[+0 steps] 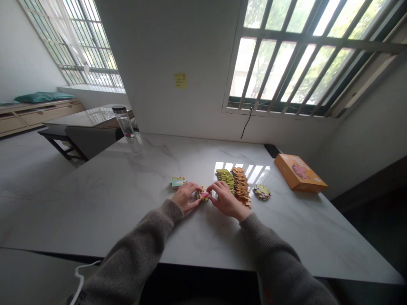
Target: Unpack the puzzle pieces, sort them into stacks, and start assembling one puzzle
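Between my two hands, low on the tabletop, lies a small cluster of colourful jigsaw puzzle pieces (204, 194) with pink and yellow on it. My left hand (187, 197) grips its left side between thumb and fingers. From the other side my right hand (224, 199) pinches its right edge with thumb and forefinger. Just beyond my left hand sits a little pile of puzzle pieces (178, 182), pale green on top. Right of the cluster run a row of green puzzle pieces (225, 177) and a row of orange-brown puzzle pieces (241, 184), partly behind my right hand.
Farther right is a round pile of yellow-green puzzle pieces (262, 192). An orange box (299, 173) and a black phone-like object (272, 151) lie at the right back. A clear bottle (124, 123) stands at the table's (133, 228) left back edge. A white cable (81, 277) hangs lower left.
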`<state>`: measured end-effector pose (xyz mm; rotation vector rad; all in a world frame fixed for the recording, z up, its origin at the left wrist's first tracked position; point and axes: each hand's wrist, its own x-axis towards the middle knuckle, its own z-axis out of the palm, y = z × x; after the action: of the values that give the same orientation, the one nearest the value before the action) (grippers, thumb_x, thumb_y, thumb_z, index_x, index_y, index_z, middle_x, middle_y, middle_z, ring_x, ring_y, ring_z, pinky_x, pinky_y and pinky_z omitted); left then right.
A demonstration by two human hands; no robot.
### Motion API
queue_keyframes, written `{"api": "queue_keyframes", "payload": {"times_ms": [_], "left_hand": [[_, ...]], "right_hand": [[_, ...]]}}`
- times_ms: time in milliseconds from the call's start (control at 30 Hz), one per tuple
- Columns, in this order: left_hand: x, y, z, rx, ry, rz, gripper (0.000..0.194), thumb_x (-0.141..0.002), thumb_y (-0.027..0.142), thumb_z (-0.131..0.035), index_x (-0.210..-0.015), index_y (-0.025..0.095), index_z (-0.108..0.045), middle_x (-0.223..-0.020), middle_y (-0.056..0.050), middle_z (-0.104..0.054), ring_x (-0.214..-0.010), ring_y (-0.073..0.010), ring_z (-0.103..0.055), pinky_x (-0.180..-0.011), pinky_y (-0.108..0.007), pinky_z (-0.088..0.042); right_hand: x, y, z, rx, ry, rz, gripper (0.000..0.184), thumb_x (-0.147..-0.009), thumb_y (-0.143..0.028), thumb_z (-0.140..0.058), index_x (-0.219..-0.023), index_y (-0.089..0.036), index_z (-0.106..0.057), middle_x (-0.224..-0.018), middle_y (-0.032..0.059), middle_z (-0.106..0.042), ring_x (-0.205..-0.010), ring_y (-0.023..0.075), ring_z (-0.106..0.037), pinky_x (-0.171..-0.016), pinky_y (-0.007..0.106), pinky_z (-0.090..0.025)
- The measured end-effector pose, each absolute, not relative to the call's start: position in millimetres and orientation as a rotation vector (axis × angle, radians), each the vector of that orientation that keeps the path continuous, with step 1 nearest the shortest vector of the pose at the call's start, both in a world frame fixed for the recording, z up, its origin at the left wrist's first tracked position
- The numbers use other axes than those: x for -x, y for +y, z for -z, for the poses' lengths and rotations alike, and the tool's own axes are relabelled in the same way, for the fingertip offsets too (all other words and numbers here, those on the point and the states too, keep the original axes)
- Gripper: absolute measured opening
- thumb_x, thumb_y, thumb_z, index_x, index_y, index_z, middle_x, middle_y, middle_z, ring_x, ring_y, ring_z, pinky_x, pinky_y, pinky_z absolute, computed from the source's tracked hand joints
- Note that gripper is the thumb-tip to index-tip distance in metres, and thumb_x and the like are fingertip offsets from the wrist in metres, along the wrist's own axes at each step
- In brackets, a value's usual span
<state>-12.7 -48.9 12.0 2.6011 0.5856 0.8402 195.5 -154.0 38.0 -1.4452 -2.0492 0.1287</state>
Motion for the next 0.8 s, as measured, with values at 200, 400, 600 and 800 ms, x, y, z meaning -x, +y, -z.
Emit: {"api": "queue_keyframes", "payload": {"times_ms": [200,400,600,800], "left_hand": [[11.1,-50.5,-13.5,-2.573,0.556,-0.881,0.030,-0.074,0.016,-0.067,-0.102,0.021,-0.059,-0.105,-0.007,-0.065,-0.101,-0.0261,-0.061,-0.097,-0.046,-0.048],[9.0,-53.6,-13.7,-2.526,0.597,-0.877,0.034,-0.071,0.016,-0.064,-0.104,0.022,-0.055,-0.103,-0.006,-0.062,-0.100,-0.0250,-0.059,-0.095,-0.042,-0.048],[9.5,-51.5,-10.8,-2.548,0.568,-0.900,0.035,-0.070,0.014,-0.064,-0.103,0.021,-0.056,-0.103,-0.008,-0.061,-0.099,-0.0261,-0.058,-0.092,-0.042,-0.048],[9.6,-50.9,-12.6,-2.564,0.560,-0.883,0.021,-0.078,0.024,-0.066,-0.097,0.021,-0.058,-0.106,-0.008,-0.062,-0.100,-0.0261,-0.058,-0.095,-0.044,-0.048]], "right_hand": [[-194.2,-154.7,-40.7,1.443,-2.056,-0.099,0.016,-0.091,-0.016,-0.059,-0.104,-0.023,-0.059,-0.114,0.0089,-0.061,-0.106,0.0256,-0.052,-0.095,0.044,-0.044],[-195.0,-154.7,-40.0,1.433,-2.059,-0.148,0.017,-0.089,-0.017,-0.061,-0.105,-0.024,-0.059,-0.105,0.0071,-0.061,-0.100,0.0245,-0.053,-0.092,0.042,-0.046],[-205.9,-162.5,-40.3,1.440,-1.927,-0.020,0.021,-0.087,-0.017,-0.061,-0.106,-0.024,-0.059,-0.108,0.0080,-0.059,-0.104,0.0261,-0.052,-0.095,0.043,-0.046],[-277.7,-189.4,-31.3,1.632,-1.764,0.112,0.018,-0.084,-0.021,-0.059,-0.101,-0.025,-0.061,-0.104,0.0078,-0.059,-0.102,0.0282,-0.054,-0.091,0.046,-0.047]]}}
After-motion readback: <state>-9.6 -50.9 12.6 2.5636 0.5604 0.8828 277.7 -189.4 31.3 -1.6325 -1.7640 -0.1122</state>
